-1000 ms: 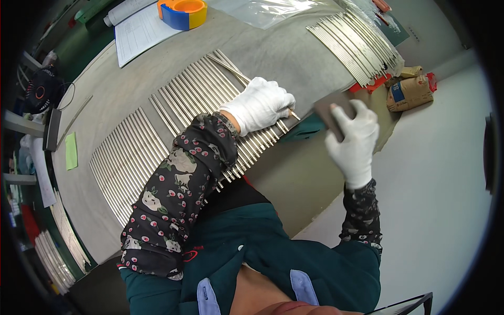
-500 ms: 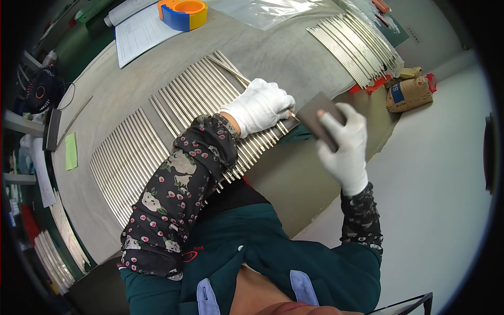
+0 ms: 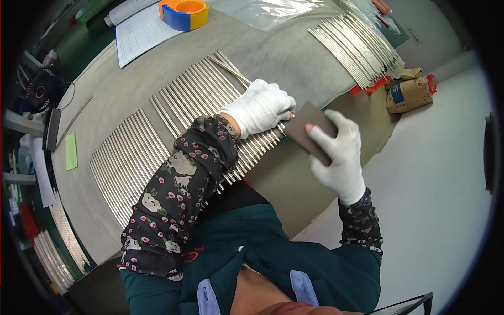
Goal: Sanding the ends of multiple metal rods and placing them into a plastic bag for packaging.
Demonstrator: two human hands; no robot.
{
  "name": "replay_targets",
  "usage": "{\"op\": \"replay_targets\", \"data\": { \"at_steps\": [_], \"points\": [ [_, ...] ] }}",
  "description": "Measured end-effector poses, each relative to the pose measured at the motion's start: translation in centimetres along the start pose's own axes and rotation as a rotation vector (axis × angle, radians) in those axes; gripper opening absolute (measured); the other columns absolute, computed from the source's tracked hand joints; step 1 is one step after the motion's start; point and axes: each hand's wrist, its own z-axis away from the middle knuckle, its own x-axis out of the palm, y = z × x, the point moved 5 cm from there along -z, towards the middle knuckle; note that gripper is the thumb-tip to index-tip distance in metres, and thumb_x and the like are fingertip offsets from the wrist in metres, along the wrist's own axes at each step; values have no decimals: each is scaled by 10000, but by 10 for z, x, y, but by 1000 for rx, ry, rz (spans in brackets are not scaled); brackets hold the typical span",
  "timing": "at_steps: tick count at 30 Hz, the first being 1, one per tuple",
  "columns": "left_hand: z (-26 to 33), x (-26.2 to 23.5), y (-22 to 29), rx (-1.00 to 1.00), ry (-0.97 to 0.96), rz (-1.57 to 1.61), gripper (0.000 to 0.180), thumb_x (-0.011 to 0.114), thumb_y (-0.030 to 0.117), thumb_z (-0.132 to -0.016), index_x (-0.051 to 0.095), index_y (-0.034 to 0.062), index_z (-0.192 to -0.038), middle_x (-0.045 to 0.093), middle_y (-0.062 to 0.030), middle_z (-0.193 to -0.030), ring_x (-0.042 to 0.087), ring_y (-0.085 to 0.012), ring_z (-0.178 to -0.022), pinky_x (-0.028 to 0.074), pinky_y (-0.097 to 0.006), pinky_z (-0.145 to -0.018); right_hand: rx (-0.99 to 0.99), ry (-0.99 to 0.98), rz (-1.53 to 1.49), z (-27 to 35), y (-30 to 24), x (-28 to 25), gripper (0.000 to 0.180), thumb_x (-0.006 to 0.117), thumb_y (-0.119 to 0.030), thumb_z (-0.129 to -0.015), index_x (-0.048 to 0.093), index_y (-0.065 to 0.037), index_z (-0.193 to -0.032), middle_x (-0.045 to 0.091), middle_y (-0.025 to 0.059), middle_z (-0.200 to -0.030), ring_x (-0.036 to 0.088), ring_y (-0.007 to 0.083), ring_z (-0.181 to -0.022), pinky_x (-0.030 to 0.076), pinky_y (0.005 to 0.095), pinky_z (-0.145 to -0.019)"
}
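My left hand point(image 3: 261, 107), in a white glove with a bare fingertip showing, is closed over the right end of a row of metal rods point(image 3: 202, 84). A slanted metal rod point(image 3: 229, 70) runs under its fingers; the gripped part is hidden. My right hand point(image 3: 338, 152), gloved in white with a bare thumb tip, grips a grey-brown rectangular block point(image 3: 311, 131) that looks like a sanding block. The block is tilted beside my left fingertips and the rod ends; whether it touches a rod I cannot tell. A second group of rods point(image 3: 128, 160) lies left of the first.
More thin rods point(image 3: 354, 47) lie at the far right of the grey table point(image 3: 278, 65). A blue, orange and yellow tape dispenser point(image 3: 184, 14) stands on papers point(image 3: 139, 37) at the back. A green note point(image 3: 71, 151) lies left. A brown sack point(image 3: 410, 94) sits beyond the table's right edge.
My right hand has moved left with the block, bringing it closer to my left fingertips and over the rod end there. My left hand stays almost where it was.
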Motion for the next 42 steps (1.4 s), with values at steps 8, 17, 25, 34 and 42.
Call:
{"op": "replay_targets", "data": {
  "at_steps": [8, 17, 25, 34, 42],
  "points": [
    [-1, 6, -3, -34, -54, -19, 196, 561, 296, -887, 680, 140, -875, 678, -63, -810, 640, -266, -852, 471, -404, -743, -10, -31, 35, -3, -3, -3, 492, 683, -77, -572, 651, -143, -1059, 526, 175, -1166, 511, 356, -981, 425, 445, -837],
    [0, 4, 0, -31, -39, -30, 193, 562, 297, -886, 676, 141, -871, 677, -63, -805, 643, -273, -838, 470, -404, -752, 46, 42, 85, -3, 12, -5, 478, 688, -79, -577, 659, -131, -1051, 534, 186, -1158, 512, 362, -985, 426, 442, -848],
    [0, 2, -1, -25, -36, -6, 206, 559, 300, -892, 673, 130, -867, 669, -66, -795, 637, -276, -841, 469, -409, -752, 35, 72, 108, -2, 20, -1, 466, 683, -85, -583, 663, -135, -1046, 523, 191, -1186, 504, 361, -1015, 423, 450, -854],
    [0, 5, -1, -39, -48, -22, 203, 564, 298, -886, 675, 128, -872, 669, -64, -803, 630, -274, -860, 468, -413, -760, 177, 146, 355, 6, 39, -7, 474, 695, -94, -599, 660, -150, -1068, 523, 185, -1176, 493, 361, -997, 420, 454, -851],
    [11, -5, 1, 127, 75, 35, 103, 671, 201, -802, 658, 106, -840, 641, -45, -831, 603, -269, -838, 483, -398, -726, 204, 120, 178, 14, 30, -13, 482, 683, -81, -606, 645, -127, -1084, 508, 178, -1194, 476, 347, -1032, 407, 442, -917]
  ]
}}
